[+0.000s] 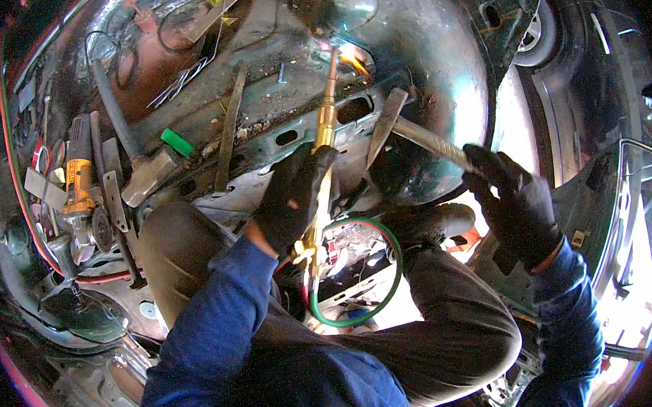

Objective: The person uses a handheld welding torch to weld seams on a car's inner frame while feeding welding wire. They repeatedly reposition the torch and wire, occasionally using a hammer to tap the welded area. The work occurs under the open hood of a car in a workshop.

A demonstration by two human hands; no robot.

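My left hand [286, 195], in a black glove, is wrapped round a brass gas torch [325, 122]. At the torch's tip an orange flame [355, 61] burns against the metal body panel [286, 102], beside the rounded wheel arch [436, 46]. A green hose [399, 263] and a red one loop down from the torch's valve end. My right hand [524, 202], also gloved in black, grips the handle of a hammer [437, 144]. Its narrow, tapered head [386, 126] is held up near the wheel arch, apart from the flame.
To the left lie a yellow angle grinder [78, 182], a second hammer [145, 177], a green block [177, 142] and several hand tools. A flat metal strip [231, 126] and thin rods [187, 80] rest on the panel. A car wheel [536, 38] shows at far right.
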